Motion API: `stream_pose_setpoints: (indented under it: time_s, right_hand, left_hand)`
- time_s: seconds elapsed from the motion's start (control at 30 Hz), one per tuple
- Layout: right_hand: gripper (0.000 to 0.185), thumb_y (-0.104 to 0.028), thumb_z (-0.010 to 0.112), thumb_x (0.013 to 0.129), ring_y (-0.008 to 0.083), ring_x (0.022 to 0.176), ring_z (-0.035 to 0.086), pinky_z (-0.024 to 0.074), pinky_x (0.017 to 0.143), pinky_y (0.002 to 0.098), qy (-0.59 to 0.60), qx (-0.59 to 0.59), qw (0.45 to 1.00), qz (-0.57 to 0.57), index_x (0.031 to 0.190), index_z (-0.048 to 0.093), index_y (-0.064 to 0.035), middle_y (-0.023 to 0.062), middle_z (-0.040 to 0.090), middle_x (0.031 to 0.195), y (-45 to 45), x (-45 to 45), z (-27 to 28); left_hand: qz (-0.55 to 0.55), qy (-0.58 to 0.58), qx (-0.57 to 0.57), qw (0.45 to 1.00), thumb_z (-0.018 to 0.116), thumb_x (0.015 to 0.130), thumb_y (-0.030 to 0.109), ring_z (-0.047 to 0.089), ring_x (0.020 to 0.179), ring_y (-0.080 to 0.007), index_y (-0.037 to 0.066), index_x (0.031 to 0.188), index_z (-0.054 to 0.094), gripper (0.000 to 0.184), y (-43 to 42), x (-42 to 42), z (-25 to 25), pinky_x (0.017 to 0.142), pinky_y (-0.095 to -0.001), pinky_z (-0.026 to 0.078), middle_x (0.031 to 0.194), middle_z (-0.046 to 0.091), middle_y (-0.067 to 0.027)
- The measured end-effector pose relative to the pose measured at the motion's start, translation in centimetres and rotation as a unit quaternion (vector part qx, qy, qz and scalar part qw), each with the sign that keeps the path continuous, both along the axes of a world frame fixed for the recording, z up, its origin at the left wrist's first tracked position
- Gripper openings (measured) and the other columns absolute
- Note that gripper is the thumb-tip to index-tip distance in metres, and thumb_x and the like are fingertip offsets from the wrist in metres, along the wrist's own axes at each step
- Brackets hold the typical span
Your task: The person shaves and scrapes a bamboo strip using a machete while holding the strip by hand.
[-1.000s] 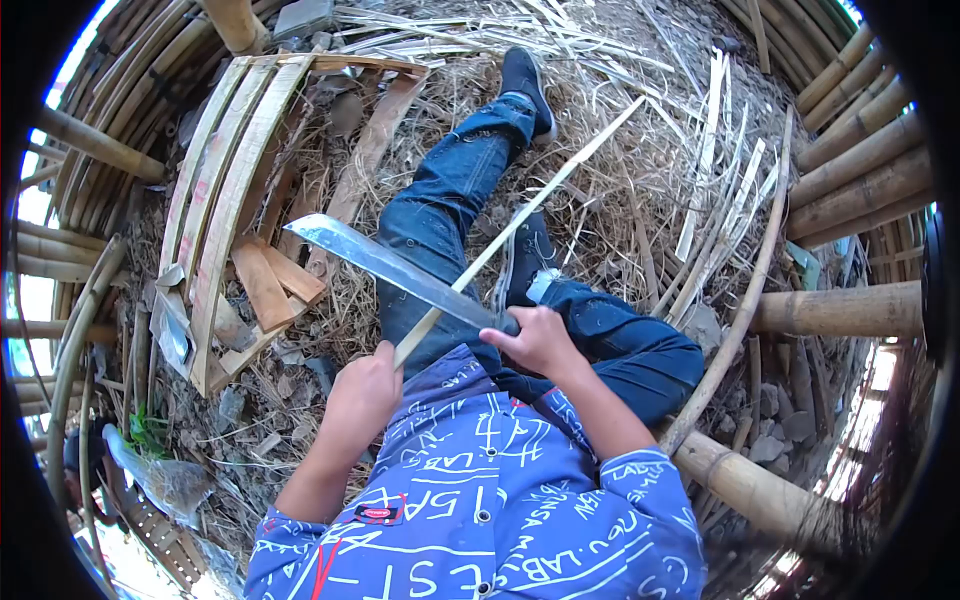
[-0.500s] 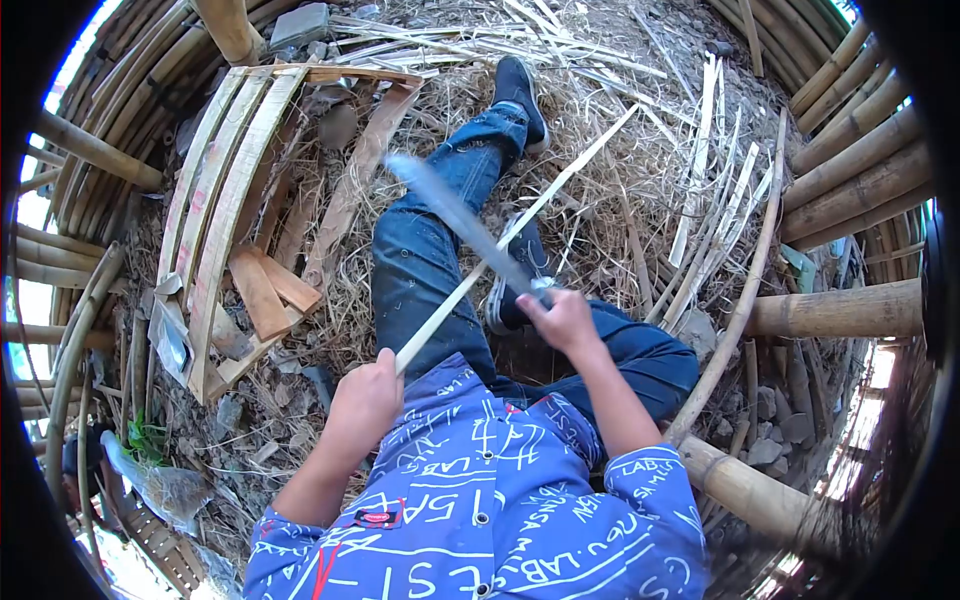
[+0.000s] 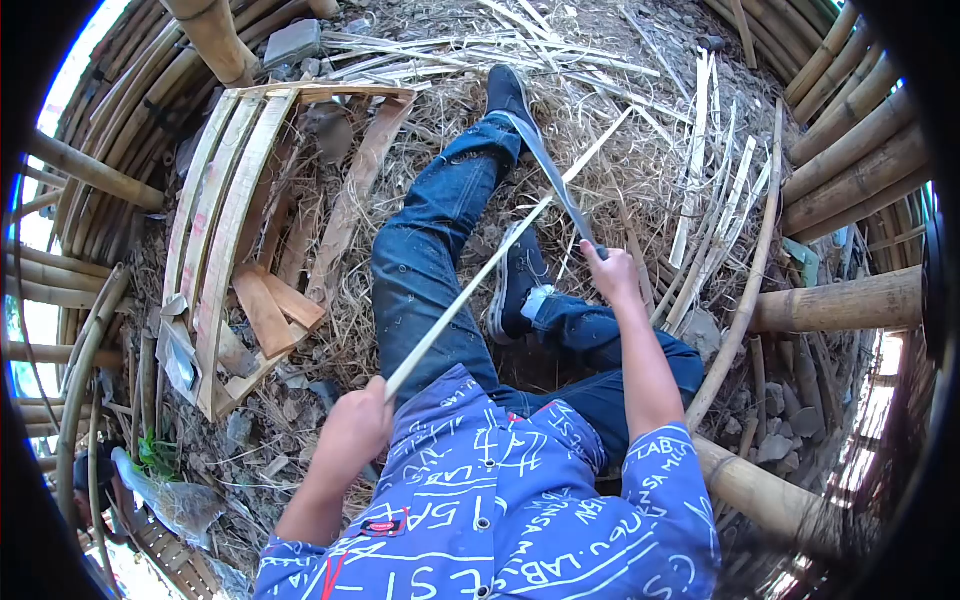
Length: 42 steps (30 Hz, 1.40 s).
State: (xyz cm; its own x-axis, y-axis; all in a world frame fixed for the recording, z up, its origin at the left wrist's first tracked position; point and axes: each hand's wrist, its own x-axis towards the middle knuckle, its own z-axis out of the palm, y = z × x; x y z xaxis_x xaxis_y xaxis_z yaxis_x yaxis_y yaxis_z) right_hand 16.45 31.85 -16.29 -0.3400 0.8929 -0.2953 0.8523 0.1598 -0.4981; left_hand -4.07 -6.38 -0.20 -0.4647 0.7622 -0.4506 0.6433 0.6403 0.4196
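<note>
My left hand (image 3: 358, 428) is closed around the near end of a long pale bamboo strip (image 3: 450, 312), which slants up and away to the right across my leg. My right hand (image 3: 612, 275) grips the dark handle of a long-bladed knife (image 3: 560, 190). The blade points away and to the left, crossing the strip beyond its middle; it appears to touch the strip there. My legs in blue jeans (image 3: 425, 270) lie on the ground, one stretched out and the other bent.
Curly shavings (image 3: 420, 140) and split strips (image 3: 700, 165) cover the ground. To the left lies a wooden slatted crate (image 3: 215, 210) with loose boards. Bamboo poles (image 3: 840, 300) stand around on both sides, and a bent pole (image 3: 755, 270) lies to my right.
The knife has moved forward along the strip, away from me, its blade turning to point more directly away. My right arm has stretched out; my left hand keeps its grip, slightly lower.
</note>
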Motion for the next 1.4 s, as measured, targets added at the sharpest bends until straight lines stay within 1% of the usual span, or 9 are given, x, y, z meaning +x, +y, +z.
stream_pose_setpoints:
  time_s: [0.23, 0.37, 0.57, 0.7, 0.83, 0.9, 1.0, 1.23, 1.4]
  right_hand:
    - [0.068, -0.071, 0.059, 0.077, 0.0406, 0.074, 0.067, 0.0526, 0.066, 0.0486, 0.107, 0.012, 0.982, 0.156, 0.085, 0.073, -0.0051, 0.0240, 0.065, 0.071, -11.3, -2.4, 1.6]
    - [0.071, -0.073, 0.060, 0.074, 0.0416, 0.069, 0.065, 0.0522, 0.064, 0.0496, 0.139, -0.085, 0.958, 0.236, 0.069, 0.066, -0.0021, 0.0233, 0.062, 0.063, -17.3, -3.7, 4.8]
    - [0.062, -0.065, 0.064, 0.077, 0.0412, 0.068, 0.064, 0.0516, 0.064, 0.0477, 0.131, -0.086, 0.940, 0.303, 0.072, 0.068, -0.0036, 0.0218, 0.063, 0.065, -19.1, -4.4, 6.4]
    - [0.072, -0.075, 0.057, 0.076, 0.0370, 0.071, 0.068, 0.0531, 0.067, 0.0468, 0.068, -0.008, 0.981, 0.182, 0.077, 0.071, -0.0043, 0.0206, 0.067, 0.071, -12.7, -2.4, 3.6]
    - [0.072, -0.072, 0.055, 0.079, 0.0391, 0.080, 0.068, 0.0523, 0.070, 0.0468, -0.005, -0.089, 0.996, -0.013, 0.081, 0.073, -0.0021, 0.0241, 0.067, 0.078, -3.1, 1.7, 3.4]
    - [0.072, -0.071, 0.055, 0.080, 0.0396, 0.080, 0.068, 0.0521, 0.070, 0.0472, -0.016, -0.019, 1.000, 0.000, 0.079, 0.072, -0.0012, 0.0249, 0.067, 0.077, -2.2, 2.9, 1.1]
    - [0.074, -0.070, 0.053, 0.081, 0.0422, 0.081, 0.067, 0.0521, 0.073, 0.0495, -0.030, 0.068, 0.997, 0.000, 0.078, 0.071, 0.0015, 0.0266, 0.066, 0.076, -3.5, 2.4, 0.9]
    - [0.072, -0.073, 0.054, 0.080, 0.0398, 0.067, 0.067, 0.0535, 0.060, 0.0493, -0.051, 0.222, 0.974, 0.012, 0.075, 0.066, -0.0022, 0.0221, 0.065, 0.067, -4.5, 3.0, -2.0]
    - [0.069, -0.074, 0.056, 0.078, 0.0364, 0.059, 0.066, 0.0524, 0.052, 0.0450, -0.073, 0.267, 0.960, 0.043, 0.069, 0.063, -0.0052, 0.0177, 0.064, 0.061, -2.1, 4.6, -2.3]
  left_hand:
    - [0.008, -0.033, 0.027, 0.999, 0.053, 0.094, 0.017, 0.058, 0.073, -0.0478, -0.003, 0.086, 0.050, 0.021, 1.2, -0.8, -0.4, 0.062, -0.0539, 0.044, 0.070, 0.058, -0.0286]
    - [0.008, -0.097, 0.009, 0.995, 0.051, 0.095, 0.017, 0.059, 0.077, -0.0478, -0.005, 0.086, 0.051, 0.023, 2.2, -1.3, -0.3, 0.064, -0.0523, 0.043, 0.073, 0.058, -0.0300]
    - [0.018, -0.125, 0.030, 0.991, 0.048, 0.096, 0.018, 0.056, 0.078, -0.0490, -0.005, 0.092, 0.055, 0.024, 1.5, -1.6, -0.8, 0.066, -0.0496, 0.043, 0.076, 0.057, -0.0306]
    - [0.036, -0.142, -0.013, 0.989, 0.049, 0.096, 0.022, 0.057, 0.074, -0.0473, -0.004, 0.090, 0.054, 0.027, 0.2, -2.2, 0.0, 0.066, -0.0494, 0.044, 0.075, 0.059, -0.0281]
    - [0.037, -0.169, -0.012, 0.985, 0.048, 0.096, 0.021, 0.056, 0.066, -0.0406, -0.004, 0.087, 0.052, 0.028, -0.6, -2.6, 0.4, 0.063, -0.0453, 0.044, 0.070, 0.056, -0.0241]
    - [0.021, -0.173, 0.016, 0.985, 0.049, 0.097, 0.022, 0.054, 0.063, -0.0367, -0.004, 0.086, 0.052, 0.029, -0.8, -2.1, -1.3, 0.062, -0.0440, 0.044, 0.069, 0.055, -0.0230]
    - [0.029, -0.215, -0.005, 0.976, 0.050, 0.097, 0.019, 0.047, 0.062, -0.0211, -0.004, 0.090, 0.053, 0.024, -0.5, -2.4, -1.7, 0.062, -0.0383, 0.043, 0.066, 0.051, -0.0152]
    - [0.039, -0.264, -0.031, 0.963, 0.050, 0.098, 0.020, 0.045, 0.063, -0.0185, -0.005, 0.089, 0.051, 0.026, -0.8, -2.8, -1.1, 0.061, -0.0377, 0.042, 0.066, 0.049, -0.0125]
    - [0.048, -0.333, -0.041, 0.941, 0.046, 0.101, 0.022, 0.042, 0.060, -0.0104, -0.001, 0.085, 0.053, 0.029, -0.2, -2.6, -1.2, 0.054, -0.0312, 0.039, 0.066, 0.048, 0.0018]
